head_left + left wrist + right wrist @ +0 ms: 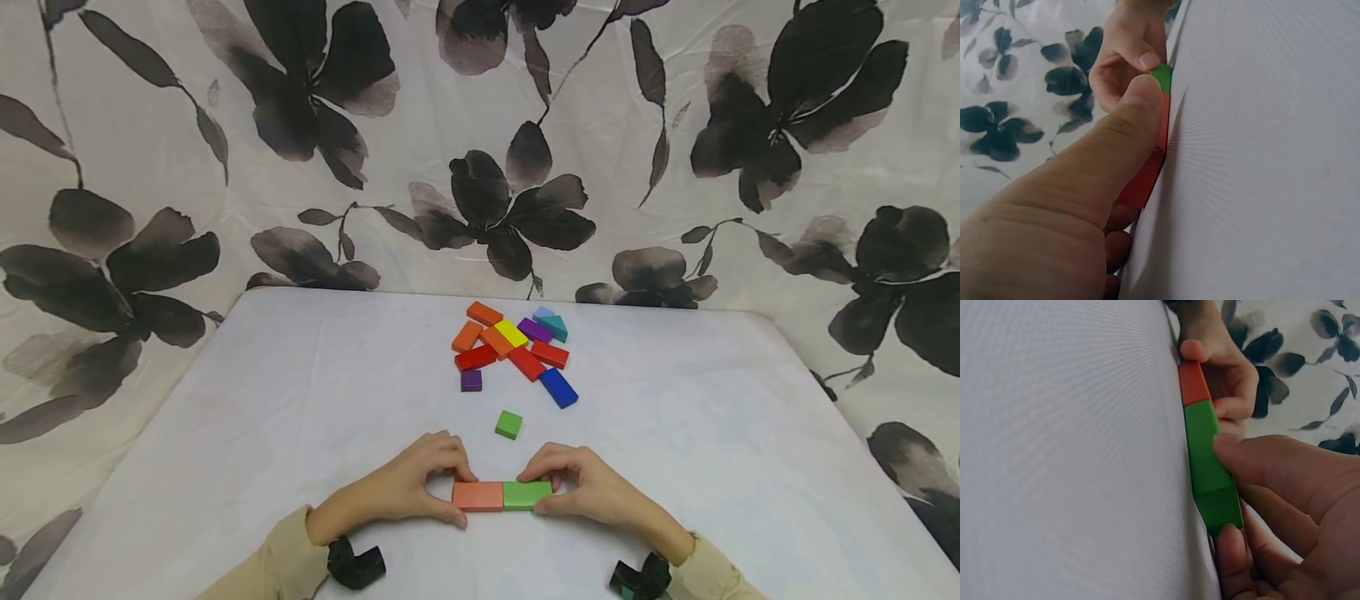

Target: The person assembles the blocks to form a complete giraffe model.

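A salmon-orange rectangular block [477, 497] and a green rectangular block [527, 496] lie end to end on the white table, their short ends touching. My left hand [420, 477] holds the orange block by its left end, thumb on the near side and fingers at the far edge. From the other side, my right hand [592, 492] pinches the green block between thumb and fingers. The right wrist view shows the thumb on the long side of the green block [1204, 450] and a fingertip against its end. A small green cube [508, 425] sits just beyond both hands.
Toward the far edge of the white table [300, 375] lies a loose cluster of blocks, including a blue block [558, 388], a purple cube [471, 381], a yellow block [512, 333] and several red and orange ones. Floral cloth [480, 100] hangs behind the table.
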`<control>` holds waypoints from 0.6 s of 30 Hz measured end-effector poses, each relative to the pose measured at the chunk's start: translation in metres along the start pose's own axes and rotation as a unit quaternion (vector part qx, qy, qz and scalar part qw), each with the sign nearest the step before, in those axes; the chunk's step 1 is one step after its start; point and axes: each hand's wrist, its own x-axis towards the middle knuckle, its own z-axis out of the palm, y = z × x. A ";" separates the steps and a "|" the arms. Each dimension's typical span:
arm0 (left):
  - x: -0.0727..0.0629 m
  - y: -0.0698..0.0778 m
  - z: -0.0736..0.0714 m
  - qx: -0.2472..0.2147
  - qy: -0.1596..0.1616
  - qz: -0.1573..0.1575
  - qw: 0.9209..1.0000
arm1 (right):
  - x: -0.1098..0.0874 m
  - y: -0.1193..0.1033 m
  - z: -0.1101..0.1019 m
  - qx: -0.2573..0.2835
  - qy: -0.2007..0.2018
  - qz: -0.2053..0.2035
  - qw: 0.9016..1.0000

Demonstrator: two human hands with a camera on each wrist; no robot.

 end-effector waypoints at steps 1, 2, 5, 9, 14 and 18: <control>0.000 0.000 0.000 0.000 -0.001 0.003 1.000 | 0.000 0.000 0.000 0.002 -0.004 0.000 1.000; 0.000 0.000 0.000 0.000 -0.001 0.005 1.000 | 0.000 0.000 0.000 0.003 -0.007 -0.001 1.000; 0.000 0.001 0.000 0.001 -0.003 0.015 1.000 | -0.001 0.000 0.000 0.006 -0.015 0.002 1.000; -0.001 0.001 -0.001 0.001 -0.006 0.016 1.000 | -0.001 0.000 0.000 0.003 -0.019 0.010 1.000; 0.000 0.002 -0.001 0.003 -0.008 0.013 1.000 | -0.001 -0.001 0.000 -0.004 -0.021 0.014 1.000; 0.000 0.001 0.000 0.006 -0.004 0.019 1.000 | -0.001 -0.001 -0.001 -0.007 -0.021 0.009 1.000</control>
